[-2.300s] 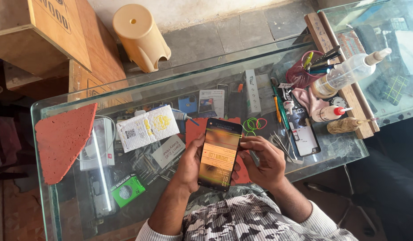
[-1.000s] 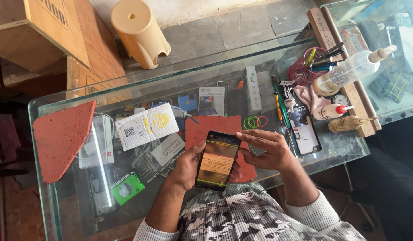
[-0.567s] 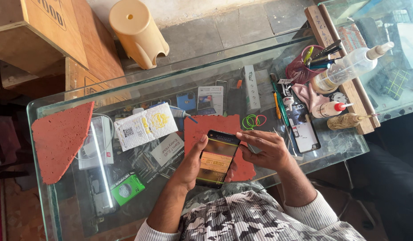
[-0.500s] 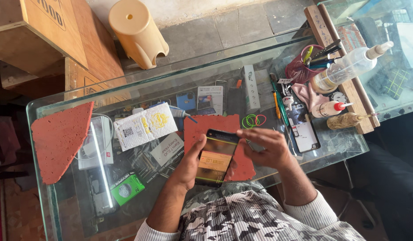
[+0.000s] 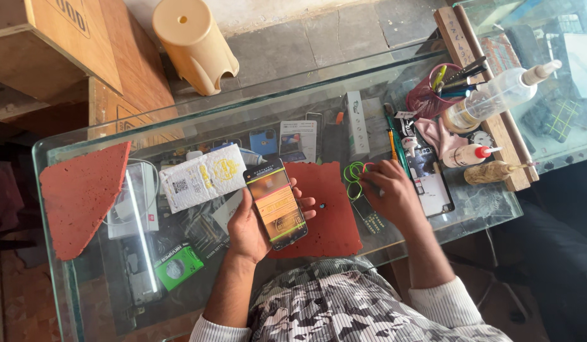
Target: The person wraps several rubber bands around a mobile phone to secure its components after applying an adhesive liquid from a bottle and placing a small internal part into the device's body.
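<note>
**Glass counter, phone in your left hand**

Red and rough, a triangular sponge-like mat [image 5: 84, 196] lies at the far left of the glass-topped display counter [image 5: 293, 101]. Beyond the counter's far edge a cream plastic stool [image 5: 193, 43] stands on the grey floor, near a wooden crate [image 5: 52, 44]. Moving right, a white padded packet with yellow print [image 5: 201, 177] rests on the glass, just beside your left hand [image 5: 252, 228]. That hand holds a black smartphone with a lit orange and yellow screen [image 5: 275, 204] above the near part of the counter; your fingers wrap its edges and clamp it, screen up. Under and beside the phone lies a red rectangular work mat [image 5: 328, 215]. At the mat's far right corner sit green rubber-band loops [image 5: 353, 180], and your right hand [image 5: 388, 193] rests there, fingertips bunched together touching the glass next to the loops; you cannot tell whether they pinch anything. Further right stand a pink mesh pen holder [image 5: 429, 98], a clear plastic squeeze bottle [image 5: 496, 98] lying tilted on a wooden strip [image 5: 480, 95], and a small white bottle with a red tip [image 5: 467, 155].
</note>
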